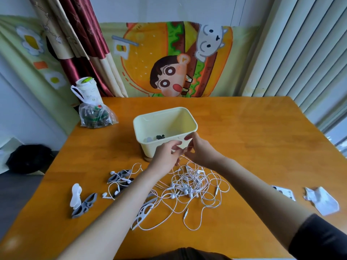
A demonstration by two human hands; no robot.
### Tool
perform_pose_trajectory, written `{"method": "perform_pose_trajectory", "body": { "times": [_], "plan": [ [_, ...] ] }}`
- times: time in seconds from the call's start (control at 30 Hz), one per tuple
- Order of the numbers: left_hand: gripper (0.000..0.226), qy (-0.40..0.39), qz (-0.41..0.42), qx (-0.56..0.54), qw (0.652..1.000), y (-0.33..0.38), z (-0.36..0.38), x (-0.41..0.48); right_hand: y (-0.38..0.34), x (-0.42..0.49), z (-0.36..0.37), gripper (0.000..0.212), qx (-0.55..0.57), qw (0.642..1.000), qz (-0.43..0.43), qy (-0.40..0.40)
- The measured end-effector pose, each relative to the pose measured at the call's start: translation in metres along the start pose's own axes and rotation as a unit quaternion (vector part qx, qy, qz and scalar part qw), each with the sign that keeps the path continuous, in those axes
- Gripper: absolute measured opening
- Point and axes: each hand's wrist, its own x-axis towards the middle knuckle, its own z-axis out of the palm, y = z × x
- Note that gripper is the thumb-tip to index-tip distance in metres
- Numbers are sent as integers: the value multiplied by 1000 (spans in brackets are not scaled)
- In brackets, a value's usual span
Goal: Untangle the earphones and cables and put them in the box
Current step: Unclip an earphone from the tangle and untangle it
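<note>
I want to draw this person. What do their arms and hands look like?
The left hand and right hand are bare: no gloves, rings or watch show. The left arm is bare to the picture's edge. The right arm has a dark sleeve near the elbow. The right thumbnail looks painted red.

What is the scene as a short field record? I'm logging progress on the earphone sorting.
left hand: pinches a strand lifted from the earphone tangle
right hand: pinches a strand beside the left hand's fingers
earphone tangle: knotted, mostly lying on the table, near side of the box
box: upright, open, small dark item inside
cable winders: grey and white, left of the tangle
other: plastic bag far left, crumpled paper right
</note>
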Motion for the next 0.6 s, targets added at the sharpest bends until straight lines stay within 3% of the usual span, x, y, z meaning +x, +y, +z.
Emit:
{"method": "perform_pose_trajectory", "body": {
  "times": [0.13,0.27,0.47,0.6],
  "plan": [
    [7,-19,10,23,1000,-10,-1,-7,7,-3,-3,33,20,1000,-19,5],
    [11,67,-3,-28,997,-12,-16,-3,34,-7,1,15,-8,998,12,-63],
    [14,170,-99,-92,976,-46,-53,-3,84,-24,1,13,-11,994,102,-46],
    [16,119,-122,-3,985,-69,-53,-10,85,-23,-10,16,-12,994,110,5]
  ]
}}
